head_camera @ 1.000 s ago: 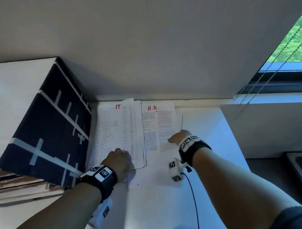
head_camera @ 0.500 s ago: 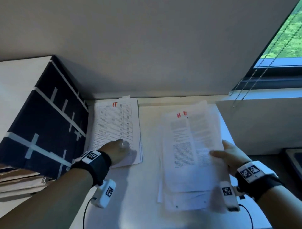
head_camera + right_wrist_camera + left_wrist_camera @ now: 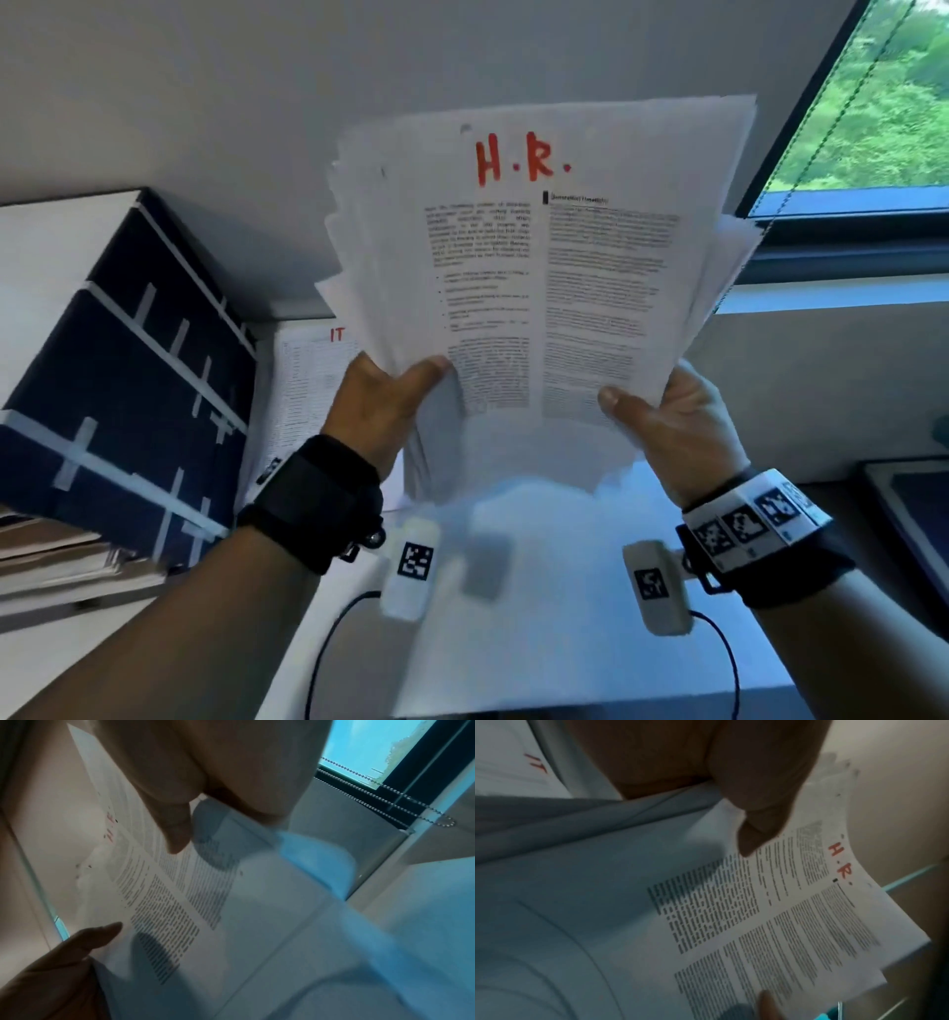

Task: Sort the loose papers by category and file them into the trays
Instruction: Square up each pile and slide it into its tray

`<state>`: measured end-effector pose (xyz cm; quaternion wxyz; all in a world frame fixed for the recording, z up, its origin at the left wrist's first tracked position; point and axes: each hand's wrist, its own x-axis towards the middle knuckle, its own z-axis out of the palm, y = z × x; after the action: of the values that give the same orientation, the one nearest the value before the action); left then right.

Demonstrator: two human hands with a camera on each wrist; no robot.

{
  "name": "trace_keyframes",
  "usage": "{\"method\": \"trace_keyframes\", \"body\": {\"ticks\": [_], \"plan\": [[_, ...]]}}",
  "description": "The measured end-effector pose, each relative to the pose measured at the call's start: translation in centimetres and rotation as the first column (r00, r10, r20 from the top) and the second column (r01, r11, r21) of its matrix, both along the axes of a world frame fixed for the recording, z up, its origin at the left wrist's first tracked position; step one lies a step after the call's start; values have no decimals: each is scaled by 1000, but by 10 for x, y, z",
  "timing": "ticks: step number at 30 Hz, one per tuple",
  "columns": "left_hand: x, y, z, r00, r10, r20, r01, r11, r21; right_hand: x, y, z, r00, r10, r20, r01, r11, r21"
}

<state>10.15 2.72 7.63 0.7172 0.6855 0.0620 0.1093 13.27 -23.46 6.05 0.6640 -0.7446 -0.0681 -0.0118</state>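
Note:
A thick stack of printed sheets marked "H.R." in red (image 3: pixel 539 267) is held up in the air in front of the wall. My left hand (image 3: pixel 390 395) grips its lower left edge, thumb on the front page. My right hand (image 3: pixel 662 411) grips the lower right edge the same way. The left wrist view shows the H.R. stack (image 3: pixel 782 912) under my left thumb (image 3: pixel 759 829); the right wrist view shows the stack (image 3: pixel 180 902) under my right thumb (image 3: pixel 174 825). A second pile marked "IT" (image 3: pixel 313 390) lies flat on the white desk (image 3: pixel 513 642), partly hidden behind my left hand.
A dark blue box with white tape lines (image 3: pixel 128 370) leans on a pile of folders at the left. A window with a bead chain (image 3: pixel 847 128) is at the upper right. A dark tray edge (image 3: pixel 914 514) shows at the far right.
My right hand slid the H.R. stack off the desk and raised it. My left hand left the IT pile and took hold of the stack's left edge.

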Motion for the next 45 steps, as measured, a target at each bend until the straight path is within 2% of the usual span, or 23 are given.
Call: {"method": "trace_keyframes", "body": {"ticks": [3, 5, 8, 11, 13, 16, 20, 24, 27, 30, 33, 38, 42, 44, 45], "plan": [[-10, 10, -3, 998, -34, 47, 34, 999, -1, 0, -4, 2, 1000, -1, 1, 1, 999, -38], [-16, 13, -6, 995, -71, 72, 70, 997, 17, 1, -7, 4, 999, 45, -9, -44, 995, 86], [-16, 14, -6, 987, -113, 116, 91, 980, 176, 6, -9, 7, 993, 119, -20, -113, 974, 197], [-11, 9, -13, 992, -122, 45, 111, 975, 194, 9, -4, 5, 994, 104, -37, -98, 986, 135], [-9, 5, -23, 994, -109, 4, 103, 953, 286, 8, 4, -2, 996, 39, -76, -34, 997, 66], [-3, -3, -21, 997, -53, 57, 27, 925, 379, 7, 13, 0, 987, -85, -135, 85, 996, -6], [4, -14, 24, 979, 88, 183, -134, 958, 254, 1, 23, 48, 991, -125, 58, 128, 990, -64], [-6, -13, 55, 950, 108, 293, -151, 980, 127, -15, 24, 80, 970, -111, 217, 112, 994, 9], [-20, -8, 37, 973, 107, 206, -128, 988, 90, -22, 20, 64, 980, -96, 172, 95, 995, 15], [-26, -3, -9, 999, 35, -31, -32, 994, 104, -20, 16, 19, 997, -35, -65, 35, 999, 4], [-22, -9, -34, 990, 62, -126, -41, 987, 158, -16, 20, -3, 983, -70, -171, 61, 996, -59], [-14, -13, -40, 989, 29, -145, -14, 995, 101, -6, 19, -3, 981, -80, -179, 80, 997, -7], [-19, -11, -66, 955, -34, -296, 124, 949, 291, -8, 10, -13, 969, -67, -237, 43, 994, -105], [-20, -10, -62, 970, -74, -230, 159, 913, 376, -9, 2, -4, 970, -187, -154, 163, 974, -156], [-18, -12, -51, 977, -97, -190, 177, 865, 470, -12, -5, 7, 954, -300, -18, 292, 938, -189]]}}
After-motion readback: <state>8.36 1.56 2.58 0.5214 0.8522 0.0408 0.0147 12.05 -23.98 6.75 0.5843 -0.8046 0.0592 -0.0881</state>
